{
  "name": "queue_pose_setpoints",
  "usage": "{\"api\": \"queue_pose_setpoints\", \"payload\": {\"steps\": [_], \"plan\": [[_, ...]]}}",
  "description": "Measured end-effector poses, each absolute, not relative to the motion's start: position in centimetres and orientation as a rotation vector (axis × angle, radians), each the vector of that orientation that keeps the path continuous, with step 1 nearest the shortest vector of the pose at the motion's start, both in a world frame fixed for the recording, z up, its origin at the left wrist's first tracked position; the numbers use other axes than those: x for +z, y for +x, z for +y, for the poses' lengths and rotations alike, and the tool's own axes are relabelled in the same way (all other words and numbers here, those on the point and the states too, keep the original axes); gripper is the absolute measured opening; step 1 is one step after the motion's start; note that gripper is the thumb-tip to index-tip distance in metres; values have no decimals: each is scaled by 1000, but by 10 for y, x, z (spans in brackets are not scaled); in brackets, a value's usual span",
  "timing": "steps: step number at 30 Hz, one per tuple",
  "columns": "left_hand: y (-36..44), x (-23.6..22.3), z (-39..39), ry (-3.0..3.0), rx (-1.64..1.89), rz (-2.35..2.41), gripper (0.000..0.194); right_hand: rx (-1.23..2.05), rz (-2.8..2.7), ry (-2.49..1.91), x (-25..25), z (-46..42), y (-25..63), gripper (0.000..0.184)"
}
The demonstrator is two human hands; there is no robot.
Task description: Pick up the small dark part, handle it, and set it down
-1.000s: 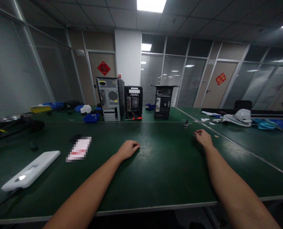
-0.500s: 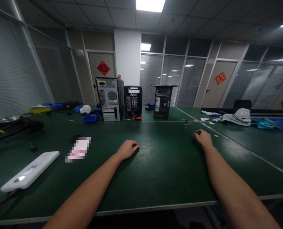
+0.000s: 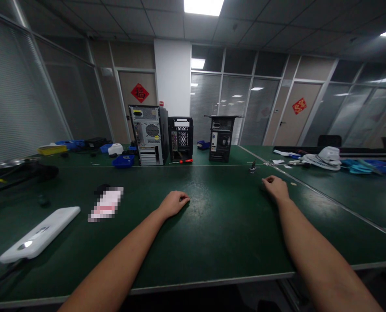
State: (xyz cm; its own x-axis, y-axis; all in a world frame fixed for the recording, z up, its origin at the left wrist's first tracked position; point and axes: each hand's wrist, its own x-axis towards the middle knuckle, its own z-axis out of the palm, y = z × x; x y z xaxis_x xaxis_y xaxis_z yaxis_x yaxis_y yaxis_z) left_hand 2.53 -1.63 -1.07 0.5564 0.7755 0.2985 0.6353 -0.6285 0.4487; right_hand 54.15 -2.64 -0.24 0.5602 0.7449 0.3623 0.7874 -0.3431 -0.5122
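My left hand (image 3: 175, 203) rests on the green tabletop (image 3: 212, 242), thumb and fingertips drawn together. What they hold, if anything, is too small to make out. To the right, my right hand (image 3: 275, 188) is also closed in a pinch low over the table, and its fingertips hide whatever may be between them. Just beyond it stands a small upright metal part (image 3: 252, 167) with a thin stem. A small round tan disc (image 3: 293, 184) lies to the right of my right hand.
Three computer cases (image 3: 149, 136) stand at the back, with a red-handled screwdriver (image 3: 186, 160) before them. At left lie a white device with a cable (image 3: 41, 234) and a pixelated pink item (image 3: 106, 204). Blue trays (image 3: 123, 161) and a white fan-like item (image 3: 325, 159) sit farther off.
A small dark grey thing at my right fingertips no longer shows there. My right hand is turned slightly; my left hand has kept its place. The view has shifted a little.
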Motion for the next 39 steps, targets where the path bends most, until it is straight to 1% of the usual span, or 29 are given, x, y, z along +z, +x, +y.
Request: {"api": "queue_pose_setpoints", "payload": {"steps": [6,12,19,25,27,29,34,36,39], "plan": [[26,-11,-16,2508,691,1167,32,-70,-1139,-2222,-2,-24,543,31],[27,-13,-15,2503,682,1167,32,-66,-1146,-2207,-4,-25,540,30],[28,-9,-17,2507,671,1170,33,-145,-1233,-2247,-5,-28,532,44],[27,-8,-18,2512,671,1173,34,-98,-1274,-2311,-6,-26,533,55],[27,-8,-18,2512,673,1172,34,-107,-1303,-2320,-7,-27,534,56],[27,-8,-18,2512,671,1173,34,-132,-1341,-2312,-8,-27,531,54],[30,-7,-20,2525,660,1164,33,-202,-1617,-2101,3,-25,498,49],[33,-6,-23,2544,665,1155,33,-198,-1780,-1931,10,-25,468,49],[38,-2,-29,2584,676,1152,34,-146,-2089,-1564,21,-31,408,49]]}}
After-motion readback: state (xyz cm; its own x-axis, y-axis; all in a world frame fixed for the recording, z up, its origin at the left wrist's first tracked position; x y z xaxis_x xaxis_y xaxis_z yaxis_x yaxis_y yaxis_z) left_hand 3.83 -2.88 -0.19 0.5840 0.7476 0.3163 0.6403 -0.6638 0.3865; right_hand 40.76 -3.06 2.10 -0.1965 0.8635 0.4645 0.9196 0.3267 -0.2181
